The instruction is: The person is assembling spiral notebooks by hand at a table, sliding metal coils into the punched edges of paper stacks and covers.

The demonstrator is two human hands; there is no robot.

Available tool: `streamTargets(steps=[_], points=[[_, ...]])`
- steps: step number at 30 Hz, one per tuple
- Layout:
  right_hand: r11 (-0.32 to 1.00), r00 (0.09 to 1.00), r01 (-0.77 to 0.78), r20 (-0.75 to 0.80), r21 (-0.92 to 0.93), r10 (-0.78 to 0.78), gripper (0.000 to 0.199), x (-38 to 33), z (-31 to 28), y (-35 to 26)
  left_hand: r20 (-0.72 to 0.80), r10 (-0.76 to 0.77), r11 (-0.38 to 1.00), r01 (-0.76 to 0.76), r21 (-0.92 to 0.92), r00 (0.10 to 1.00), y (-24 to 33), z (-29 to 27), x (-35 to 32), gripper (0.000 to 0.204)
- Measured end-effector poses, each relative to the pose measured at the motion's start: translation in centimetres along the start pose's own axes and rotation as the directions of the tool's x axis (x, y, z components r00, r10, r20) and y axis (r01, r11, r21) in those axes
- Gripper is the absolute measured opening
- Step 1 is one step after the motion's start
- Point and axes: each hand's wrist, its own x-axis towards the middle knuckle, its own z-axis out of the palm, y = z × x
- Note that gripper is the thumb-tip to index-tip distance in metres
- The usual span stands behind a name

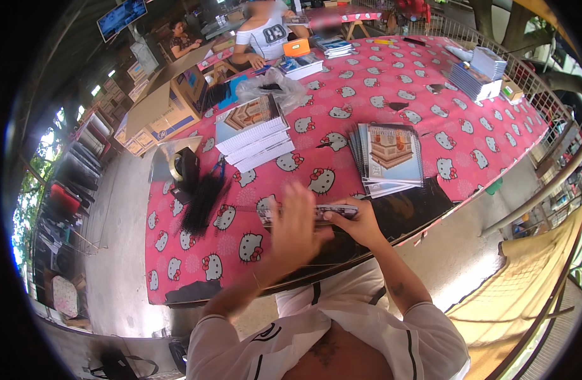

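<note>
At the table's near edge my right hand (pixel 362 223) grips a thin booklet (pixel 339 211) seen nearly edge-on, thumb on top and fingers beneath. My left hand (pixel 294 225) is blurred by motion, with its fingers stretched upward beside the booklet's left part; whether it touches the booklet I cannot tell. Beyond my right hand lies a fanned stack of spiral-bound notebooks (pixel 392 152) with a building on the cover. A taller stack of similar books (pixel 253 130) stands beyond my left hand. To the left lies a bundle of thin black spiral coils (pixel 205 206).
A tape dispenser (pixel 186 170) and blue-handled pliers (pixel 219 166) lie at the left. Farther off are a clear plastic bag (pixel 272 88), a cardboard box (pixel 161 111) and blue book stacks (pixel 477 76). A co-worker (pixel 265 38) sits across the pink patterned table (pixel 329 183).
</note>
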Motion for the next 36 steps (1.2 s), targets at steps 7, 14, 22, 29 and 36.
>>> streamTargets(steps=[7,14,22,29,36], points=[[0.992,0.975,-0.029,0.216,-0.123,0.055,0.029,0.2,-2.3,-2.3,0.055,0.149,0.987,-0.146,-0.065,0.987,1.5,2.5,-4.9,0.090],[0.995,0.981,-0.029,0.189,-0.099,0.048,0.029,0.4,-1.2,-1.9,0.152,0.216,0.972,-0.197,-0.127,0.964,2.4,1.2,-4.6,0.092],[0.992,0.988,0.062,0.150,-0.108,-0.046,0.030,0.6,-0.6,-0.9,0.086,0.242,0.959,-0.224,-0.172,0.967,3.0,1.9,-3.8,0.096],[0.977,0.964,-0.094,0.230,-0.191,0.137,0.034,0.8,-1.7,-1.6,0.123,0.199,0.965,-0.172,-0.200,0.972,2.0,2.5,-1.7,0.093],[0.983,0.970,-0.043,0.230,-0.177,0.084,0.038,0.8,-1.1,-1.0,0.072,0.160,0.972,-0.144,-0.185,0.985,1.7,2.1,-0.4,0.093]])
